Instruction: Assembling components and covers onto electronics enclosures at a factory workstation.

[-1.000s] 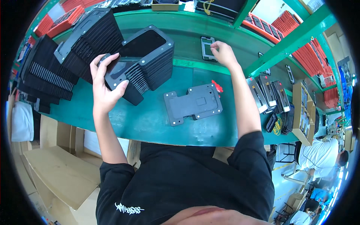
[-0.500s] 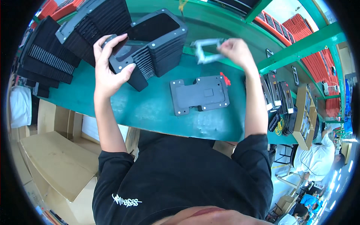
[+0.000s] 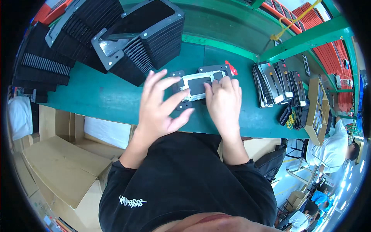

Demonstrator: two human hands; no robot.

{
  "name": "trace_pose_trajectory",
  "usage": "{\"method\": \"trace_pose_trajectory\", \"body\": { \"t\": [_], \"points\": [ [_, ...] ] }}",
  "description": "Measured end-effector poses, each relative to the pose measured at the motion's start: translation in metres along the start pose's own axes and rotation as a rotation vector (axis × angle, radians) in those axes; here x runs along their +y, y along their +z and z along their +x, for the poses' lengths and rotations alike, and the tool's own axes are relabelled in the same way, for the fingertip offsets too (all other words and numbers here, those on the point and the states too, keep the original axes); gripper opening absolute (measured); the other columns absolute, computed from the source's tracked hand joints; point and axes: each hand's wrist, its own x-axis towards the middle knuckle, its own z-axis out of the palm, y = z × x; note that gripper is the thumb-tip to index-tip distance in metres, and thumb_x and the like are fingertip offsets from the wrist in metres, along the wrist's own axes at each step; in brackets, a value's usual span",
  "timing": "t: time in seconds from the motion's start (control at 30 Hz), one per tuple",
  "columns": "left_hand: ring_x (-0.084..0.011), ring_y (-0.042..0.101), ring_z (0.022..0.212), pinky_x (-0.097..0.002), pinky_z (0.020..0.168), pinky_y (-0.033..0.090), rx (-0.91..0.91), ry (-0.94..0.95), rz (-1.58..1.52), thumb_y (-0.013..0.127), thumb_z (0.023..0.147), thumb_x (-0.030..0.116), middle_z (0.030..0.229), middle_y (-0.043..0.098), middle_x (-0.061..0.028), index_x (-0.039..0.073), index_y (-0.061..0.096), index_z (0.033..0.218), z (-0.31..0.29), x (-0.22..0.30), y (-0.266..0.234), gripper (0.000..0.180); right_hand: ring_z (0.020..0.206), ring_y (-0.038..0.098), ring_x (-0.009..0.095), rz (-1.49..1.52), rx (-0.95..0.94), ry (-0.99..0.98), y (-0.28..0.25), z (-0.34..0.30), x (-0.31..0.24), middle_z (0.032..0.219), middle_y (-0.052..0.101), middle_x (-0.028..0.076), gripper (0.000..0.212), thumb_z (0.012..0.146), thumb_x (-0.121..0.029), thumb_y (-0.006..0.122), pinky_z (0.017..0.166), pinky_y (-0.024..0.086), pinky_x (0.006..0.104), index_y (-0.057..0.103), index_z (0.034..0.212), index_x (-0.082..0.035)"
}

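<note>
A silver metal frame (image 3: 201,75) with a rectangular opening lies over a black fixture plate (image 3: 208,69) on the green bench. The fingers of my right hand (image 3: 225,101) curl and press together at the frame's right end. My left hand (image 3: 156,106) is at the left end, fingers spread, with fingertips at or just over the frame's edge; firm contact cannot be made out. Both hands hide part of the plate. Behind the left hand rises a tall stack of similar black plates (image 3: 165,44), with a smoky clear piece on its nearer end.
More black stacks (image 3: 46,58) fill the bench's left side. A red object (image 3: 231,68) touches the plate's far right corner. To the right are dark panels (image 3: 268,83), yellow cord (image 3: 290,120) and a cardboard tray (image 3: 313,110). Green rails (image 3: 305,40) cross above; open cartons (image 3: 63,166) stand below left.
My right hand has brought the silver frame down and left onto the black plate. My left hand has left the stack and come over to the plate's left end.
</note>
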Motion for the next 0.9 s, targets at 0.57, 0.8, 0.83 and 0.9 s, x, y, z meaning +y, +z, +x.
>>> {"method": "trace_pose_trajectory", "body": {
  "t": [0.57,0.8,0.83,0.9],
  "points": [
    [-0.0474,0.052,0.134,-0.0534,0.108,0.045,0.043,-0.028,-0.416,0.082,0.077,0.014,0.142,0.054,-0.0210,0.003,0.071,0.122,-0.011,-0.010,0.026,0.048,0.100,0.068,0.028,-0.178,0.262,0.330,-0.024,-0.029,0.165,0.109,0.075,0.011,0.022,0.089,-0.016,0.076,0.093,0.050,0.0439,0.077,0.108,-0.004],
    [-0.0387,0.054,0.132,-0.0477,0.104,0.049,0.017,-0.316,-1.201,0.074,0.092,0.031,0.151,0.040,-0.0257,-0.002,0.048,0.149,-0.003,0.031,0.048,0.071,0.084,0.071,0.027,0.544,0.552,-0.108,-0.037,-0.039,0.046,0.096,0.075,0.013,0.011,0.086,-0.001,0.075,0.082,0.057,0.0366,0.076,0.097,-0.001],
    [-0.0378,0.053,0.132,-0.0471,0.103,0.050,-0.111,-0.150,-1.065,0.072,0.093,0.036,0.152,0.037,-0.0261,-0.001,0.039,0.154,-0.006,0.026,0.057,0.079,0.087,0.070,0.029,0.815,0.413,-0.306,-0.043,-0.040,0.025,0.097,0.074,0.014,0.006,0.088,-0.001,0.074,0.085,0.057,0.0376,0.076,0.094,0.000],
    [-0.0369,0.052,0.132,-0.0464,0.101,0.052,-0.243,0.000,-0.913,0.070,0.095,0.040,0.153,0.034,-0.0264,0.001,0.030,0.160,-0.012,0.026,0.063,0.087,0.091,0.070,0.026,0.930,0.353,-0.301,-0.038,-0.043,0.008,0.100,0.072,0.013,0.007,0.091,-0.003,0.073,0.086,0.056,0.0368,0.074,0.097,0.000]
  ]
}}
